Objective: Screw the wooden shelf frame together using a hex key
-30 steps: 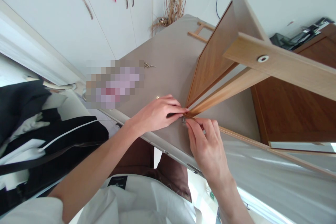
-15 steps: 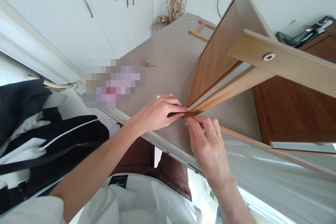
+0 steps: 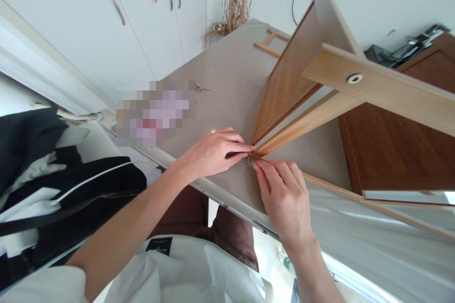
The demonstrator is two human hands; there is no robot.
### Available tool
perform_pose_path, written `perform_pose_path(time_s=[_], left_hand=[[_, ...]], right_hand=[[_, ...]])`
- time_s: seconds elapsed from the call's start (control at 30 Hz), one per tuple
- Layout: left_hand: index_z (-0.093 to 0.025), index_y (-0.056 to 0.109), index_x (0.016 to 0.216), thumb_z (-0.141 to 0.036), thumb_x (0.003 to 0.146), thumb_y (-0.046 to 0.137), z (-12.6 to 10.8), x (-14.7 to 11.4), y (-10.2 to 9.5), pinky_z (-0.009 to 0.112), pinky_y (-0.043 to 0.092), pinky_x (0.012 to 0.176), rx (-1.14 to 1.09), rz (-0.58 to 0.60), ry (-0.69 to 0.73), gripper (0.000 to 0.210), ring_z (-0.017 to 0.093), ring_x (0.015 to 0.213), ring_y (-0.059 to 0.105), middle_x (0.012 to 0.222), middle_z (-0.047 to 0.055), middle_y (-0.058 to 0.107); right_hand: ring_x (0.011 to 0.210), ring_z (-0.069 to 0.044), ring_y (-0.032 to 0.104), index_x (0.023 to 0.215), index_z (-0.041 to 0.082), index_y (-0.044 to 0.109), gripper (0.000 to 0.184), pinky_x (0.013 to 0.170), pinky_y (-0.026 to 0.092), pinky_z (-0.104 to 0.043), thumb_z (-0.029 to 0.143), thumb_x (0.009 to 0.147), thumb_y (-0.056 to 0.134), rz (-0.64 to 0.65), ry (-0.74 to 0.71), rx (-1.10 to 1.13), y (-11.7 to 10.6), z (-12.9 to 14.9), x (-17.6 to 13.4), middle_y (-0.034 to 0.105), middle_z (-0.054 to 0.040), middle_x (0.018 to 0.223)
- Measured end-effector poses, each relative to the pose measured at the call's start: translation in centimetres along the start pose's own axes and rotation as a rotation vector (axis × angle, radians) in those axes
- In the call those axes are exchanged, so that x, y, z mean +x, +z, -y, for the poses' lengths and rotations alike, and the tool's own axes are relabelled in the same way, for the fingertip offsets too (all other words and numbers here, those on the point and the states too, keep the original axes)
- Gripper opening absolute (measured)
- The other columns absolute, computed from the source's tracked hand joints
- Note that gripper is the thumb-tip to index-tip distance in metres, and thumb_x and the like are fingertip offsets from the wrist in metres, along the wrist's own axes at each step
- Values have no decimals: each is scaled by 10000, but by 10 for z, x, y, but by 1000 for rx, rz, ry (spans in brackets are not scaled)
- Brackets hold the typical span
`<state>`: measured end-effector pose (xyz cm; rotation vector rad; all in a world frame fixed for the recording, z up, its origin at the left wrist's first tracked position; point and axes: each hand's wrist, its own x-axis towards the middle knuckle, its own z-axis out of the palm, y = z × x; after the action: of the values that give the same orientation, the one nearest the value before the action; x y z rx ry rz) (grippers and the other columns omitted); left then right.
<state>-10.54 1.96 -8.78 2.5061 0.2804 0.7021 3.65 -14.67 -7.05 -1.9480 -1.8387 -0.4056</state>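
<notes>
A wooden frame (image 3: 313, 109) with a brown panel (image 3: 284, 73) stands tilted over the table, its lower corner near the front edge. My left hand (image 3: 216, 152) pinches that lower corner between thumb and fingers. Close beside it, my right hand (image 3: 284, 189) is closed, thumb and fingertips holding a small bent metal hex key (image 3: 250, 161) against the end of the wood. The key is mostly covered by the fingers, and where its tip sits is hidden. A round metal fitting (image 3: 354, 78) shows on the upper wooden bar.
Several screws (image 3: 202, 88) lie on the table (image 3: 227, 71), beside a blurred-out patch. A small wooden frame piece (image 3: 270, 43) lies at the back. Another brown panel (image 3: 394, 151) stands to the right. Dark clothes (image 3: 88, 189) are piled at the left.
The right hand has shifted slightly right and turned at the wrist, and the small metal key shows at a different angle. The left hand stays on the corner.
</notes>
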Motion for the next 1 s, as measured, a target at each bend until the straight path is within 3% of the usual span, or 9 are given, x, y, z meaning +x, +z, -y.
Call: perform_pose_path(time_s=[0.4, 1.0], left_hand=[[-236, 752, 1151, -254, 999, 558, 0, 0, 0, 315, 547, 858, 9, -16, 9, 247, 177, 948, 651, 965, 57, 738], [-236, 749, 1153, -257, 998, 556, 1, 0, 0, 319, 546, 871, 8, -5, 5, 249, 181, 969, 645, 975, 57, 737]], right_hand=[[848, -183, 574, 1004, 198, 698, 100, 831, 479, -334, 214, 975, 603, 3, 100, 81, 6, -2, -9, 677, -61, 935], [872, -190, 579, 1056, 203, 695, 159, 831, 495, -357, 210, 998, 547, 45, 90, 185, 7, -7, -10, 648, -70, 933]])
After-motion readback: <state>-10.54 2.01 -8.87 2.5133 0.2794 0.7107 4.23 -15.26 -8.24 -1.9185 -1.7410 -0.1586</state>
